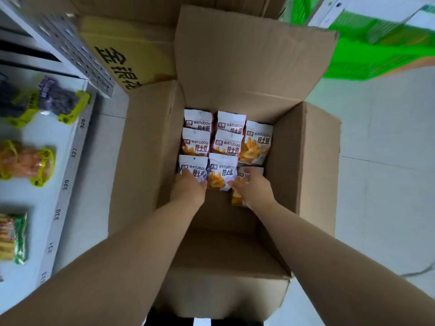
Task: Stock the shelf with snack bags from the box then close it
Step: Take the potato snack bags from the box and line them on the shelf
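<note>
An open cardboard box (303, 161) stands on the floor below me, its flaps folded outward. Several white snack bags (227, 143) printed with fries lie in rows in its far half. My left hand (188, 188) reaches into the box and its fingers curl over the lower edge of the front-left bag (194, 166). My right hand (255, 187) hovers with spread fingers over another bag (236, 200) lying at the front right, touching it or just above it. The near half of the box floor is bare cardboard.
The white shelf (73, 151) with numbered edge tags runs along the left, holding a purple packet (58, 100), an orange packet (26, 161) and a green packet (14, 236). A yellow carton (124, 55) sits behind the box. A green basket (376, 57) is at the far right.
</note>
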